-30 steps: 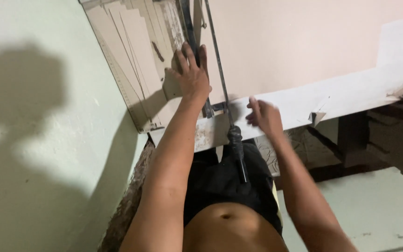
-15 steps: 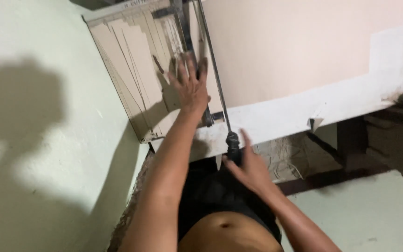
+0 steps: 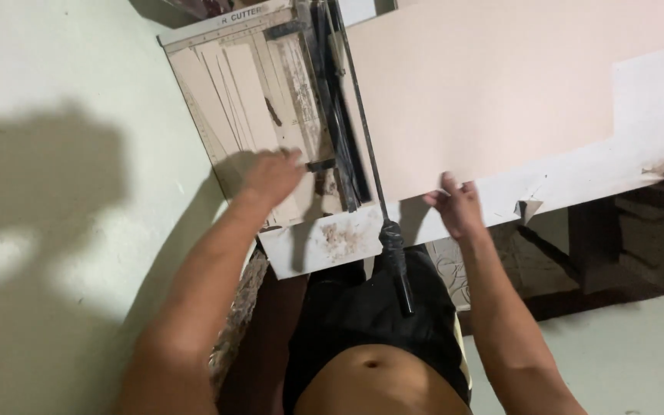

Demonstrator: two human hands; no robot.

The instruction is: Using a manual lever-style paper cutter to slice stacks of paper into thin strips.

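A guillotine paper cutter (image 3: 232,100) lies on the table edge in front of me, with several cut beige strips on its bed. Its long blade arm (image 3: 355,115) is down and ends in a black handle (image 3: 395,261) that sticks out over my lap. A large beige cardboard sheet (image 3: 501,92) lies to the right of the blade. My left hand (image 3: 270,175), motion-blurred, rests on the strips at the near end of the bed, fingers pointing toward the black clamp bar (image 3: 332,100). My right hand (image 3: 459,206) grips the sheet's near edge, thumb on top.
A white board or tabletop (image 3: 647,115) carries the sheet and has a torn near edge. A pale wall (image 3: 63,230) with my shadow on it fills the left. Dark framing (image 3: 601,246) and pale floor show below right.
My left hand has slid back from the clamp bar to the near end of the bed. My right hand left the black handle and took the sheet's near edge.
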